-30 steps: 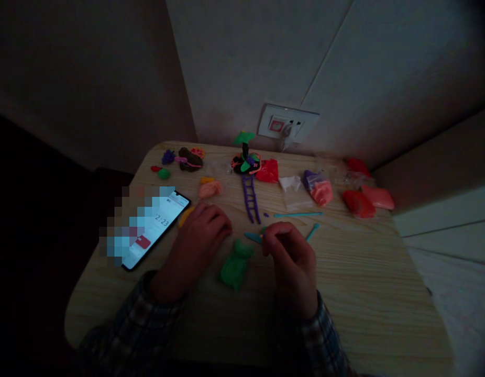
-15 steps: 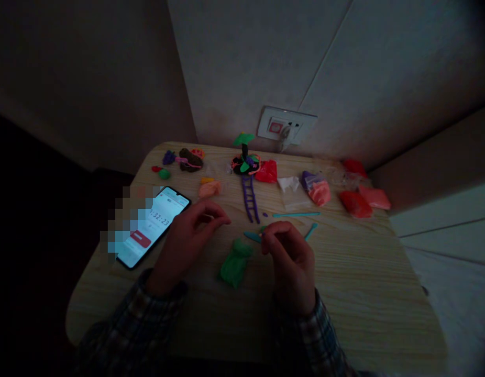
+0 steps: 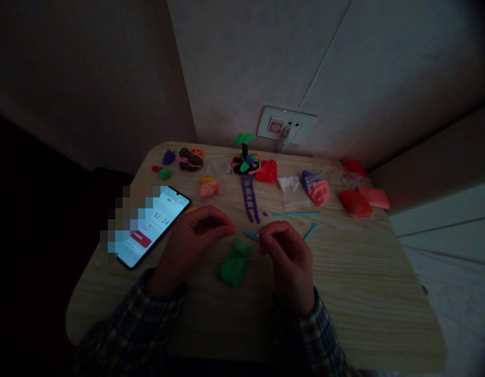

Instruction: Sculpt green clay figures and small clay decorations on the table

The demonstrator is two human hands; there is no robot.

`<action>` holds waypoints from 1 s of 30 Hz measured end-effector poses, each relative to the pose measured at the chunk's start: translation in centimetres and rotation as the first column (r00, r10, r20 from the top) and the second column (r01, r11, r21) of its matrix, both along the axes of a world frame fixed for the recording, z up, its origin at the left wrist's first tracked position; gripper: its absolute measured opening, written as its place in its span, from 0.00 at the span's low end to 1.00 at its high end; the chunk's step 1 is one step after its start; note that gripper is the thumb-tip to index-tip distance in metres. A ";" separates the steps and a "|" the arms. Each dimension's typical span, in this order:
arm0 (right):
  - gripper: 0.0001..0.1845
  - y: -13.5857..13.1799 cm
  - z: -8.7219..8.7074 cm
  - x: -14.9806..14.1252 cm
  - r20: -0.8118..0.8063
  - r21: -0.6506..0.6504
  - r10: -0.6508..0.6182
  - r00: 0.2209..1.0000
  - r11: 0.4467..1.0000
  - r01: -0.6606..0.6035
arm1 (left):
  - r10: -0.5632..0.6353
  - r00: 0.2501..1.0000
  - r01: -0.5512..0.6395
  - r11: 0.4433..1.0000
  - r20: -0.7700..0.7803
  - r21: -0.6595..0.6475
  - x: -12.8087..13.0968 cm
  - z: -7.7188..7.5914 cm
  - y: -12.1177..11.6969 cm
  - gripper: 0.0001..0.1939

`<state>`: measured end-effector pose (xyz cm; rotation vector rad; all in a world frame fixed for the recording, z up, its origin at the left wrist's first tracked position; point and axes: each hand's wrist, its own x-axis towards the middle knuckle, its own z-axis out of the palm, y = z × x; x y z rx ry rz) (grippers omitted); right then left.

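Observation:
My left hand (image 3: pixel 193 238) hovers over the wooden table (image 3: pixel 364 293), between the phone (image 3: pixel 154 225) and a lump of green clay (image 3: pixel 234 262). Its fingers are curled into a pinch pointing right, and what they hold is too dark to see. My right hand (image 3: pixel 287 259) is just right of the green clay, fingertips pressed together. Under them lies a teal modelling tool (image 3: pixel 251 235). I cannot tell whether that hand grips the tool or a small bit of clay. The two hands' fingertips are close but apart.
A purple clay ladder (image 3: pixel 250 199) leads to a small clay tree model (image 3: pixel 244 157). Another teal stick (image 3: pixel 297 214), orange clay (image 3: pixel 210 188), bagged clay (image 3: pixel 319 191), red packets (image 3: pixel 356 203) and small figures (image 3: pixel 185 158) lie behind. A wall socket (image 3: pixel 285 124) is above the table's far edge.
My left hand has risen off the table, curled its fingers and moved right toward the green clay. The right hand has shifted slightly left. The phone's timer has advanced.

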<state>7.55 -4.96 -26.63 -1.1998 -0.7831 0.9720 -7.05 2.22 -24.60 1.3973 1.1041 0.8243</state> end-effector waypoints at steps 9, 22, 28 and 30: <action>0.04 0.2 0.1 -0.1 -0.017 -0.019 0.037 0.999 0.999 -0.037 | -0.048 0.998 0.046 0.997 0.042 0.058 0.1 0.0 -0.1 0.03; 0.03 0.0 0.0 -0.4 0.372 0.011 0.036 0.928 0.999 -0.043 | -0.134 0.990 0.137 0.982 -0.032 0.128 0.3 0.3 -0.4 0.02; 0.03 0.1 0.1 -0.5 0.481 0.030 0.012 0.876 0.999 -0.030 | -0.154 0.984 0.165 0.976 -0.088 0.143 0.5 0.2 -0.4 0.03; 0.03 0.1 0.1 -0.5 0.492 0.034 0.002 0.870 0.999 -0.022 | -0.152 0.983 0.165 0.977 -0.100 0.137 0.4 0.2 -0.4 0.04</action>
